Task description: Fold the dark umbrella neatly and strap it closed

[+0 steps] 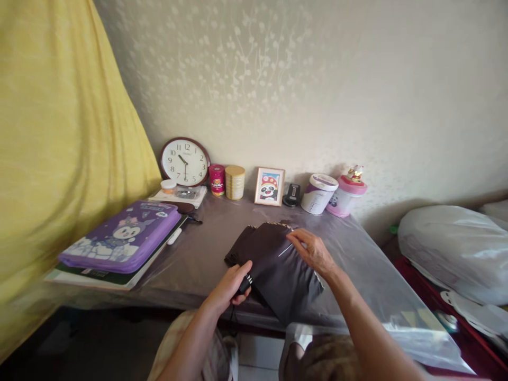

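Observation:
A dark folding umbrella [273, 259] lies loosely folded at the table's near edge, its canopy fanned out in slack pleats with a patterned trim. My left hand [230, 286] is wrapped round its black handle, from which a thin cord hangs below. At the upper right of the canopy, my right hand [309, 248] pinches the fabric near its edge with thumb and fingers. A thin pale line, perhaps a rib, runs over the cloth beside those fingertips. The umbrella's shaft is hidden under the fabric.
A purple cartoon case [123, 238] lies on books at left, by a yellow curtain [71, 132]. Along the wall stand a clock [185, 162], a pink can [216, 180], a yellow can [235, 182], a picture frame [269, 186] and white tubs [319, 194]. Bags [456, 254] sit right.

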A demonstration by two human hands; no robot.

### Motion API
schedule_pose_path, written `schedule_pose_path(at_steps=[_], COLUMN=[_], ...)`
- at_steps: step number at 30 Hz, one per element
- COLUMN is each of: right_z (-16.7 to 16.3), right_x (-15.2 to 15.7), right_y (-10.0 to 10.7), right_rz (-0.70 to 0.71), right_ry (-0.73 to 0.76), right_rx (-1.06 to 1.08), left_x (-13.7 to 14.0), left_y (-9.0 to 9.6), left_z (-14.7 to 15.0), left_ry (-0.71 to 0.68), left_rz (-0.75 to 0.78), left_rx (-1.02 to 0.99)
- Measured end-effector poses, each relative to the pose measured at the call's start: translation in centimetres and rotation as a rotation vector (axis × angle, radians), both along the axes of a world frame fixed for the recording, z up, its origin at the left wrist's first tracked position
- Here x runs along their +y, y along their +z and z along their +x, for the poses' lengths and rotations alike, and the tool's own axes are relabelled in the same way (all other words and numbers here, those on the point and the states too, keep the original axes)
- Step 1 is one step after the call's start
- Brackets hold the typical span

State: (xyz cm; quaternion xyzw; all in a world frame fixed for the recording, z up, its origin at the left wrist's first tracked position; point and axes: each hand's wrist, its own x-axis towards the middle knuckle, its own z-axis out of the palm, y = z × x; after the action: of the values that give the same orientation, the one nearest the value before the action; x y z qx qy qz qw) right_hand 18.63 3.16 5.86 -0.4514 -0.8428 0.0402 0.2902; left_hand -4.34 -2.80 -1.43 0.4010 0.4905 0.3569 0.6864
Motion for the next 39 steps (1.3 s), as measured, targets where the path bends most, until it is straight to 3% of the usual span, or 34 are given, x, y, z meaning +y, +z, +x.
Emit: schedule_pose_path(at_steps=[6, 15, 24, 39], right_z=[0.7, 1.4, 1.3, 2.3], right_x=[-5.2, -8.6, -9.1, -8.5], right_y=[-0.3, -3.2, -4.6, -4.8], right_rz=[-0.101, -0.151, -0.071, -0.138], right_ry=[0.25, 0.341, 0.337, 0.324], right_rx=[-0.209, -0.459, -0.486, -0.541], left_x=[0.4, 0.5, 0.6, 0.6], left_y=[-0.4, -0.5, -0.9, -1.0], left_z=[-0.2, -0.3, -0.2, -0.2], left_ry=[0.003, 0.002, 0.005, 0.01], left_rz=[-0.002, -0.012, -0.009, 0.032], left_rx=[-0.043, -0.014, 0.04, 0.036])
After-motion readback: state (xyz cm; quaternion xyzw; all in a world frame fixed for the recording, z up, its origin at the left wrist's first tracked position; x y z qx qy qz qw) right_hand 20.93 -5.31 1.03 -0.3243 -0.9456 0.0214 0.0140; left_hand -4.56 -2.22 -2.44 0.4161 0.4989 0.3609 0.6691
